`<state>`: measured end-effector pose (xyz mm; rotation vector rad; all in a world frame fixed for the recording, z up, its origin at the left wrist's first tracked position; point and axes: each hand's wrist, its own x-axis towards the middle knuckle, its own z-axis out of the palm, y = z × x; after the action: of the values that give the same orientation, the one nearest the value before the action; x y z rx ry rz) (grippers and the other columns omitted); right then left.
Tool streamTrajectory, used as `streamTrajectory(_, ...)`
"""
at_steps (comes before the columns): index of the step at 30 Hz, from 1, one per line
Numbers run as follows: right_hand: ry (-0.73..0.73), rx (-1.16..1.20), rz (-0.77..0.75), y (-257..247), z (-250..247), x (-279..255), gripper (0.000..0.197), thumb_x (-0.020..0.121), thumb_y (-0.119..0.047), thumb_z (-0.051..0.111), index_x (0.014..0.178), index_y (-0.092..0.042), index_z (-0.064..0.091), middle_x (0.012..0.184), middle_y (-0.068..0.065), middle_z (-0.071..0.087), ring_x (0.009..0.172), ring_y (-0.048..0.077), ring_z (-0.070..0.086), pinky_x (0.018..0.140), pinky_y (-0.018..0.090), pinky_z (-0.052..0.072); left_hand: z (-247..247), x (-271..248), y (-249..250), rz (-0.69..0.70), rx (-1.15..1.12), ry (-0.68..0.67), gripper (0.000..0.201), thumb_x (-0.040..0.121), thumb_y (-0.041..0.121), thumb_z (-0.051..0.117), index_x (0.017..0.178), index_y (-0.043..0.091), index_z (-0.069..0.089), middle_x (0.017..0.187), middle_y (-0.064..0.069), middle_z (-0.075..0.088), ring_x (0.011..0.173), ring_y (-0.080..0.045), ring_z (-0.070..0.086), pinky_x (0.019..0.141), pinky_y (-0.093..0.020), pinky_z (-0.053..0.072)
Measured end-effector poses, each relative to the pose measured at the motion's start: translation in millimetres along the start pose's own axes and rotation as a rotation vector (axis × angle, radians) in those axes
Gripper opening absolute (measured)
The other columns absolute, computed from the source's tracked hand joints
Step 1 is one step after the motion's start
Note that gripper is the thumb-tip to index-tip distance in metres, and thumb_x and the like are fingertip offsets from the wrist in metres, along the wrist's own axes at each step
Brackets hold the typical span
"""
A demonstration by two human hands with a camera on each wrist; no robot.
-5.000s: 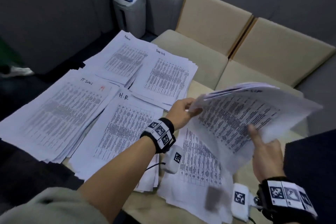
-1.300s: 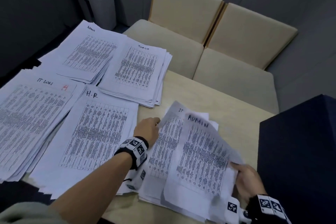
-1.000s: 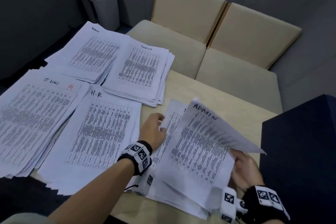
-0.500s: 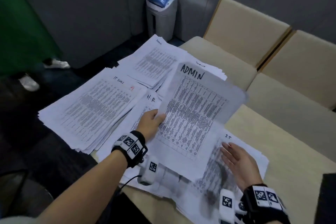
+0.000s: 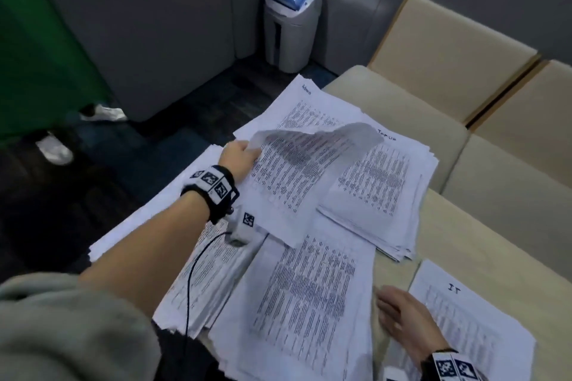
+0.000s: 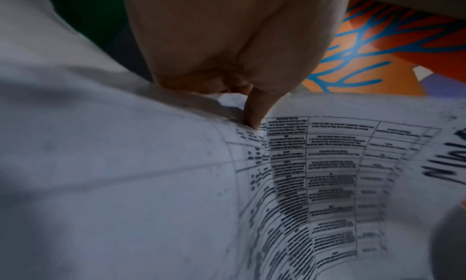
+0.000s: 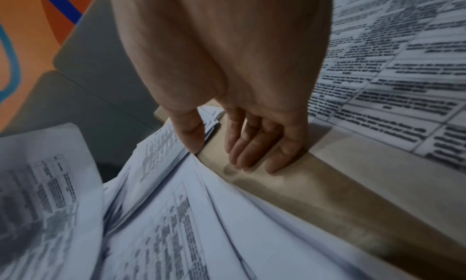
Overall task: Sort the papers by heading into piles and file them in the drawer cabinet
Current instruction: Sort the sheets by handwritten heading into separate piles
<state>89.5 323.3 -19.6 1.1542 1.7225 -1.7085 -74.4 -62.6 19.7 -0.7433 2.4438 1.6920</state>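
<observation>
My left hand (image 5: 244, 151) pinches one corner of a single printed sheet (image 5: 297, 176); its far end curls over above the Admin pile (image 5: 312, 105). In the left wrist view the thumb (image 6: 254, 113) presses on that sheet (image 6: 327, 174), whose handwritten heading shows at the right edge. My right hand (image 5: 399, 312) lies with straight fingers on the table, between the H-R pile (image 5: 309, 303) and the near stack headed IT (image 5: 470, 325). In the right wrist view its fingers (image 7: 254, 146) rest flat on the tan tabletop (image 7: 353, 204), the thumb against a pile's edge.
A pile headed Top Up (image 5: 380, 176) lies right of the Admin pile, and another pile (image 5: 145, 219) lies under my left forearm. Beige seats (image 5: 448, 49) stand behind the table (image 5: 483, 244). A grey bin with a blue lid (image 5: 292, 18) stands in the corner.
My left hand has carried the sheet headed ADMIN off the near stack and out over the far Admin pile. My right hand has let go of the papers and come down flat on the table.
</observation>
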Motion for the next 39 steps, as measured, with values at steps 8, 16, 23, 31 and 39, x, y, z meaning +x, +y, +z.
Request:
streamTrajectory(8, 0.116, -0.091, -0.008, 5, 13, 5, 0.016, 0.092, -0.016, 0.068, 0.107, -0.011, 0.071, 0.093, 0.01, 0.071, 0.087, 0.02, 0.062, 0.08, 0.034, 0.044, 30, 145, 51, -0.006, 0.333, -0.014, 0.015, 0.091, 0.015, 0.061, 0.101, 0.005, 0.068, 0.105, -0.017, 0.07, 0.097, -0.033, 0.067, 0.086, -0.04, 0.055)
streamTrajectory(16, 0.073, 0.017, 0.009, 7, 10, 1, 0.019, 0.092, -0.018, 0.065, 0.109, -0.015, 0.072, 0.107, 0.005, 0.073, 0.099, 0.018, 0.063, 0.087, 0.033, 0.046, 62, 150, 48, -0.014, 0.744, 0.242, 0.053, 0.085, 0.017, 0.067, 0.13, 0.002, 0.043, 0.138, -0.021, 0.042, 0.127, -0.037, 0.041, 0.103, -0.047, 0.036)
streamTrajectory(23, 0.259, -0.104, -0.166, 5, -63, -27, 0.024, 0.093, -0.022, 0.068, 0.116, -0.016, 0.063, 0.115, 0.003, 0.069, 0.107, 0.021, 0.065, 0.094, 0.038, 0.049, 98, 21, 88, 0.27, 0.643, 0.026, 0.03, 0.09, 0.031, 0.058, 0.107, 0.007, 0.063, 0.112, -0.014, 0.063, 0.107, -0.034, 0.057, 0.089, -0.042, 0.046)
streamTrajectory(31, 0.708, -0.49, 0.139, 59, -170, -7, 0.089, 0.07, -0.052, 0.083, 0.133, 0.0, 0.047, 0.136, 0.028, 0.049, 0.123, 0.045, 0.05, 0.103, 0.049, 0.043, 207, -196, 44, 0.198, 0.743, -0.669, 0.045, 0.092, 0.049, 0.056, 0.11, 0.008, 0.062, 0.108, -0.008, 0.066, 0.1, -0.025, 0.061, 0.08, -0.031, 0.049)
streamTrajectory(39, 0.488, -0.499, 0.012, 88, -201, 11, 0.109, 0.042, -0.071, 0.086, 0.12, -0.003, 0.052, 0.122, 0.018, 0.058, 0.111, 0.035, 0.058, 0.096, 0.044, 0.05, 296, -269, -11, 0.066, 0.783, -0.649, 0.044, 0.096, 0.036, 0.052, 0.127, 0.006, 0.045, 0.133, -0.013, 0.043, 0.116, -0.029, 0.052, 0.094, -0.034, 0.044)
